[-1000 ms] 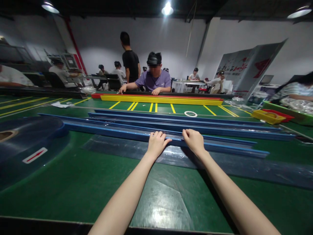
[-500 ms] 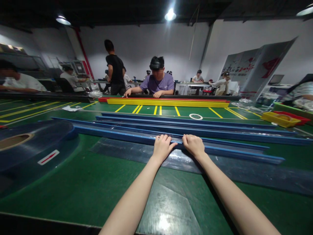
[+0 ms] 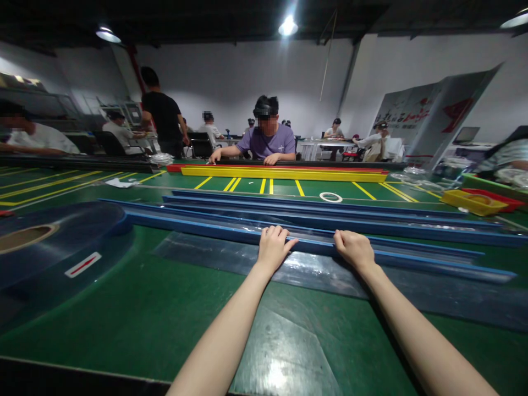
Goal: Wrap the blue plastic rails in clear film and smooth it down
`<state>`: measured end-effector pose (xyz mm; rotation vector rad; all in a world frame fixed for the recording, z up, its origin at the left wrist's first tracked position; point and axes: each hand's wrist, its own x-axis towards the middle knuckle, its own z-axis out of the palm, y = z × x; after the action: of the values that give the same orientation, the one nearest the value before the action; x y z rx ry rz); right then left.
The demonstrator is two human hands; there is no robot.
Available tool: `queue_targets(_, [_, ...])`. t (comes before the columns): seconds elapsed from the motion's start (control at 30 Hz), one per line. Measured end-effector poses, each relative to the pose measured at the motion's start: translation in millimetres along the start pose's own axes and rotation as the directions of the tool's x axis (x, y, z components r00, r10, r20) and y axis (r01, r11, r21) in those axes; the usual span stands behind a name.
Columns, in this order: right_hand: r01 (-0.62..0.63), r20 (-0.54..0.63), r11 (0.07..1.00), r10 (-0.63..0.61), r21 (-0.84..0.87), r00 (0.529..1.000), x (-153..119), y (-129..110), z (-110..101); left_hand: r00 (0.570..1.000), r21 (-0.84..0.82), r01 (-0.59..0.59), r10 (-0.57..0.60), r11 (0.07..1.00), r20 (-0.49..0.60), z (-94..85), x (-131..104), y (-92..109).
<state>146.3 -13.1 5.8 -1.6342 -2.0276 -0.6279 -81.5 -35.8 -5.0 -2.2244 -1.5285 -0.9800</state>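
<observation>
A long blue plastic channel (image 3: 206, 223) lies across the table in front of me. My left hand (image 3: 272, 245) is curled over its near wall, fingertips inside and thumb along the outer face. Further right, my right hand (image 3: 355, 247) is closed on the same wall, its fingertips hidden from me. Clear, shiny film shows inside the channel near my left fingers. Below both hands a flat clear plastic strip (image 3: 231, 258) lies on the green table. At the left is a large roll of clear plastic (image 3: 82, 231) with a cardboard core, overlapping the channel's left part.
More blue channels (image 3: 330, 214) lie just beyond. Farther back are a yellow channel (image 3: 284, 174), a white ring (image 3: 330, 197) and a yellow tray (image 3: 474, 202). A co-worker in a purple shirt (image 3: 270, 140) sits opposite, hands on the far channels. Other people are behind.
My right hand has moved right, and the blue channel has slid right with it. My left hand has stayed in about the same place. A person in black behind has walked left.
</observation>
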Motion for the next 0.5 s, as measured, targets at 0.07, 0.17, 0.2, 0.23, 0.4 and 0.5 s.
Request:
queue_targets(0.07, [-0.047, -0.001, 0.999, 0.047, -0.016, 0.999, -5, 17, -1, 1.000, 0.001, -0.008, 0.008, 1.000, 0.008, -0.2, 0, 1])
queue_targets(0.17, [-0.143, 0.000, 0.989, 0.143, -0.034, 0.990, -11, 32, -4, 1.000, 0.007, -0.017, 0.017, 1.000, 0.018, -1.2, 0, 1])
queue_targets(0.2, [-0.172, 0.000, 0.984, 0.172, -0.037, 0.985, -12, 34, -4, 1.000, 0.009, -0.021, 0.021, 1.000, 0.022, -1.7, 0, 2])
queue_targets(0.23, [-0.196, -0.001, 0.980, 0.196, -0.040, 0.981, -13, 35, -5, 0.999, 0.011, -0.025, 0.024, 1.000, 0.026, -2.1, 0, 1])
queue_targets(0.4, [-0.230, -0.008, 0.973, 0.230, -0.020, 0.973, -14, 31, -6, 0.999, 0.028, -0.030, 0.029, 0.999, 0.038, -2.5, -1, 1])
queue_targets(0.5, [-0.244, -0.002, 0.970, 0.244, -0.007, 0.970, -14, 30, -8, 0.999, 0.052, -0.030, 0.028, 0.998, 0.046, -1.8, -1, 1])
